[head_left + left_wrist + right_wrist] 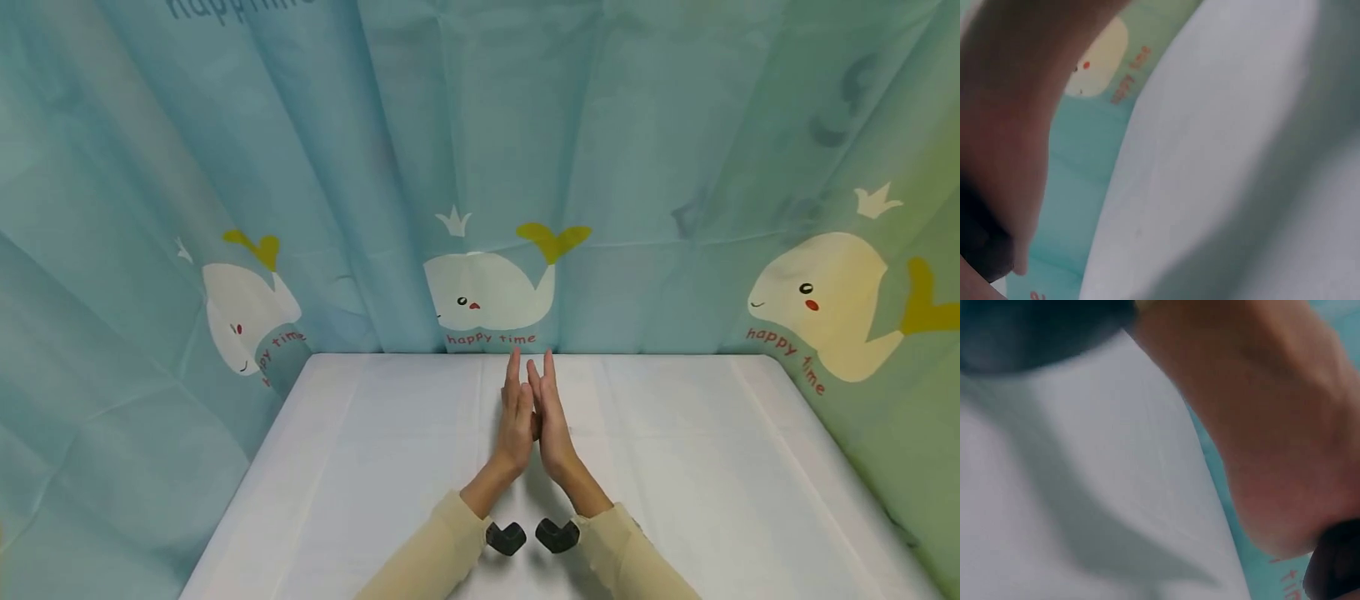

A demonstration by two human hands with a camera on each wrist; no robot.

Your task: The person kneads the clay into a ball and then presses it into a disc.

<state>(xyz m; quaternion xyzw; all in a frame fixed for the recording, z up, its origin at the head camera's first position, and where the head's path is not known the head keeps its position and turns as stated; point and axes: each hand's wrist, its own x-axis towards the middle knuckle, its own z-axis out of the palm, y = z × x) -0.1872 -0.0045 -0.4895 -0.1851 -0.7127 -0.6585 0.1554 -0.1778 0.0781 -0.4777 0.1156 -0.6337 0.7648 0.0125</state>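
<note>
Both hands stand upright over the middle of the table, palms facing each other and fingers straight and pointing away from me. My left hand leans against my right hand, with the fingertips slightly apart at the top. A small dark thing shows between the two palms. In the left wrist view a smooth black object sits against the heel of a hand. The right wrist view has the same black object at its lower right corner, partly cut off. The palms hide most of it, so I cannot tell its kind.
A white-covered table spreads under the hands. Behind and beside it hangs a blue-green curtain printed with whales. Black wrist cameras jut inward below the cream sleeves. Shadows of the arms fall on the tabletop.
</note>
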